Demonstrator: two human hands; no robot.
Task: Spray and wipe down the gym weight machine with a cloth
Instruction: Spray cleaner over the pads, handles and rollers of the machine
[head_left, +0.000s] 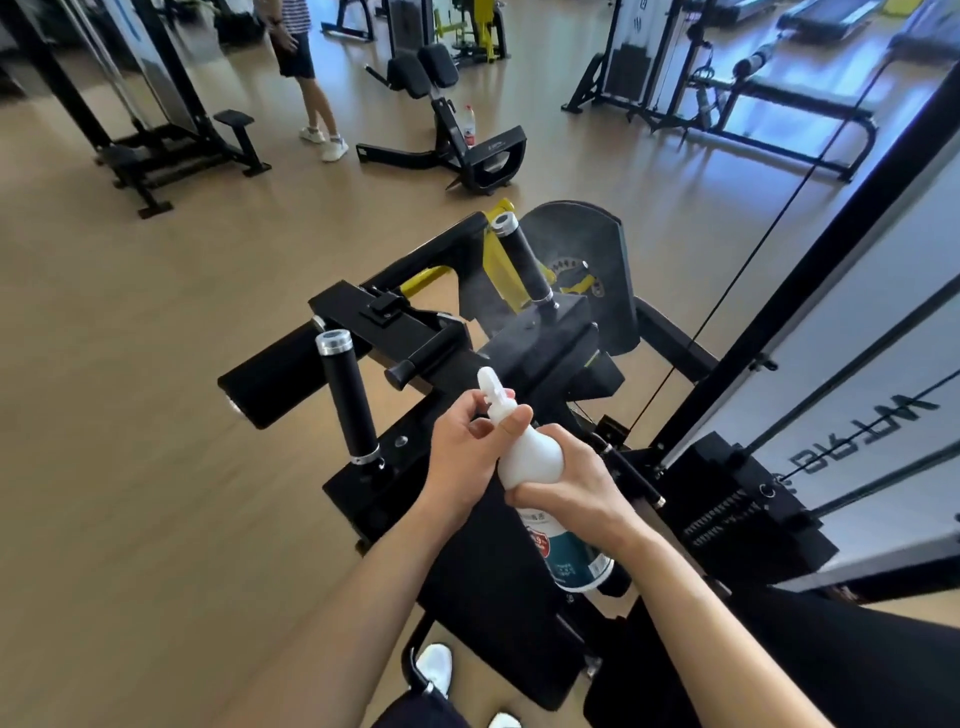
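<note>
A white spray bottle is held in both hands above the black padded seat of the weight machine, with its nozzle pointing away from the person toward the machine's frame. The left hand wraps the bottle's neck: the thumb lies across the neck just below the spray head, and the fingers are curled in at the trigger side. The right hand grips the bottle's rounded body from the other side, its fingers pressed together under the white part; the printed label end of the bottle sticks out below this hand. Just beyond the bottle's nozzle a faint mist hangs over a black block at the foot of a foam-covered handle. A second such handle stands to the left of the bottle. The weight stack sits to the right of the bottle. Far beyond the bottle, another person stands on the wooden floor.
</note>
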